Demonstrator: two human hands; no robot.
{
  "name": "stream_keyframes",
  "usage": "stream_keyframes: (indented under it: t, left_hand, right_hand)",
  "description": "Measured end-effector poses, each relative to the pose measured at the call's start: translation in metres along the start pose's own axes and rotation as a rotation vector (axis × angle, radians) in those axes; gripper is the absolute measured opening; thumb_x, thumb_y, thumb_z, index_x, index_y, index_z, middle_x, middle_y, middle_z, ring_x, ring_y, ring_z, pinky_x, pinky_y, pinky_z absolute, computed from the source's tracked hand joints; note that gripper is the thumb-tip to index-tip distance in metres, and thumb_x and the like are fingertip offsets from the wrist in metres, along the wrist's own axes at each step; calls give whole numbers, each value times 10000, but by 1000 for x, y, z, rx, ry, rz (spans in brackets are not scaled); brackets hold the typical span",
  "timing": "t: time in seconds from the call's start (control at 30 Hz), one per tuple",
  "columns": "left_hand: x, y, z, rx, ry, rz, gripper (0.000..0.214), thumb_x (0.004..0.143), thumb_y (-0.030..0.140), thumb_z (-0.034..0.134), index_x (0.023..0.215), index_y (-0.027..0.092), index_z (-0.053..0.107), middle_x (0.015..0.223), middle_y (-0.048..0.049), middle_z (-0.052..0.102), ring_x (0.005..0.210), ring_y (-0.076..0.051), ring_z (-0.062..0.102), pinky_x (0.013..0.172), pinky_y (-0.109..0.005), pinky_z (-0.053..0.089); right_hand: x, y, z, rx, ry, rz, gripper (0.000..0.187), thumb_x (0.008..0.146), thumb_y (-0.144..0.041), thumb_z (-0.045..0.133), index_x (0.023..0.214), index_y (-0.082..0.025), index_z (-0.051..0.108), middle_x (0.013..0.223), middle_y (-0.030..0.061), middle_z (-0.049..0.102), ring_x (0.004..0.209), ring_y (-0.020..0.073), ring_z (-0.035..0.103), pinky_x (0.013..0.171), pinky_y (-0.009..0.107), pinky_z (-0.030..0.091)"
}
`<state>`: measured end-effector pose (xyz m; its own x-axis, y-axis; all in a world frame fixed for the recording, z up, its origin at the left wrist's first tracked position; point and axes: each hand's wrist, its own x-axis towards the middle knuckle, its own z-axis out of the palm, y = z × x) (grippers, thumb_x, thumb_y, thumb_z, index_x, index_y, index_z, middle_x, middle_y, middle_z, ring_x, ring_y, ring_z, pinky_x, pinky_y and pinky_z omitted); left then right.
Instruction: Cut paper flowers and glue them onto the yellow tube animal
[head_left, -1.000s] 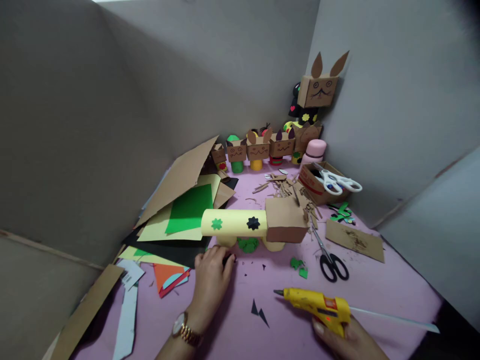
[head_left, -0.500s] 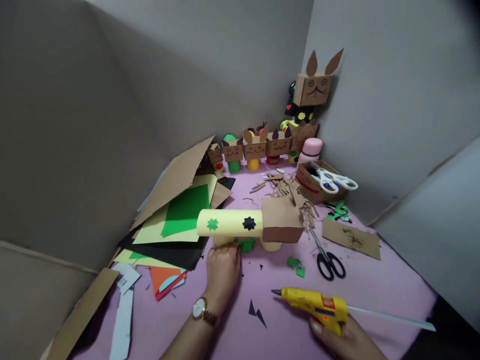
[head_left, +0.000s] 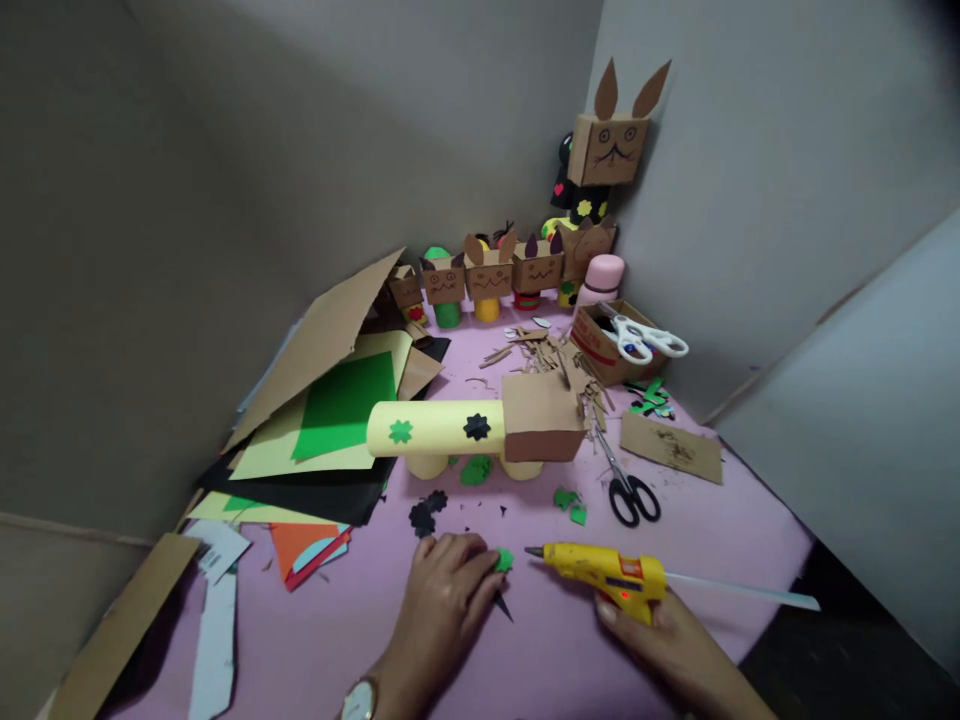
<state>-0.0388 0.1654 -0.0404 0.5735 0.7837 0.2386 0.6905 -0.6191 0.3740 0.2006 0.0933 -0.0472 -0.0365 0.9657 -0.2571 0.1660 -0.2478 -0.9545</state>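
Observation:
My left hand (head_left: 448, 590) rests low on the pink table (head_left: 720, 520), its fingers pinching a small green paper cutout (head_left: 503, 560). My right hand (head_left: 660, 640) grips a yellow glue gun (head_left: 600, 572) whose nozzle points left, close to the green cutout. Behind them stands a paper figure: a pale yellow tube (head_left: 435, 430) with a green and a black flower sticker, joined to a brown cardboard box head (head_left: 541, 430). Black flower cutouts (head_left: 426, 512) lie just in front of it.
Black-handled scissors (head_left: 626, 487) lie right of the figure. A small box (head_left: 600, 345) holds white scissors. Coloured paper sheets and cardboard (head_left: 322, 400) pile up at left. A row of small cardboard animal figures (head_left: 487, 280) stands at the back, a taller one (head_left: 607, 150) against the wall.
My left hand has pulled back from under the yellow tube toward me, now holding a green cutout. The glue gun has shifted left toward it. Black cutouts are now uncovered.

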Motion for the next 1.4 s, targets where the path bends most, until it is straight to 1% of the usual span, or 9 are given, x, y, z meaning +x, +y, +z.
stream_keyframes:
  t: [0.13,0.23,0.33,0.47,0.53,0.67,0.9,1.23,1.4]
  left_hand:
    - [0,-5,1,-109,82,-131,200,889,226,470,913,221,669,903,-55,659,844,-201,571,742,-357,403]
    - [1,-3,2,-156,35,-159,174,873,233,506,917,243,674,897,-42,642,852,-203,557,752,-364,398]
    - [3,2,5,-152,-29,-178,155,848,249,554,936,268,681,902,-37,626,868,-216,544,757,-379,378]
    - [4,4,10,-156,-41,-209,159,825,239,575,944,265,676,924,-40,613,888,-224,532,766,-385,362]
    - [4,3,11,-163,-38,-219,160,815,234,576,943,259,670,930,-40,608,893,-227,527,770,-386,357]
    - [4,3,11,-166,-37,-235,172,793,228,586,947,256,657,949,-39,600,913,-240,514,775,-395,349]
    - [5,3,11,-185,-46,-252,177,793,234,581,959,250,641,965,-41,590,936,-246,506,791,-405,337]
    - [3,2,11,-198,-62,-252,187,797,227,576,972,257,634,968,-37,585,937,-242,502,789,-400,326]
    - [3,2,11,-199,-79,-261,198,786,206,584,971,259,631,964,-26,576,942,-238,499,795,-398,318]
  right_hand:
    - [-2,-4,2,-21,-18,6,540,778,-569,547,1155,-199,657,1119,116,688,1031,294,619,973,461,414]
    - [-5,-8,6,-64,-44,23,508,797,-540,541,1154,-197,658,1134,107,683,1055,284,613,989,447,405]
    - [-6,-13,11,-145,-26,41,459,813,-503,535,1137,-207,670,1086,90,706,1025,279,628,980,431,423]
    - [-3,-19,15,-267,-71,-27,376,836,-408,530,1133,-226,672,1116,62,692,1069,257,608,978,366,437]
    - [0,-19,15,-323,-70,-67,349,834,-379,538,1122,-238,675,1115,56,690,1070,251,606,964,354,450]
    - [2,-13,16,-421,-22,-108,291,814,-374,556,1040,-258,697,983,47,721,967,250,640,886,358,499]
    - [-1,-12,19,-482,5,-53,280,806,-370,560,1010,-247,707,948,48,725,912,250,653,791,297,527]
    - [4,-13,20,-481,-34,-85,319,821,-364,535,1086,-270,685,1011,39,713,964,247,640,830,293,512]
    - [3,-8,21,-571,-6,-28,296,804,-407,544,988,-238,702,940,50,720,870,245,657,768,308,526]
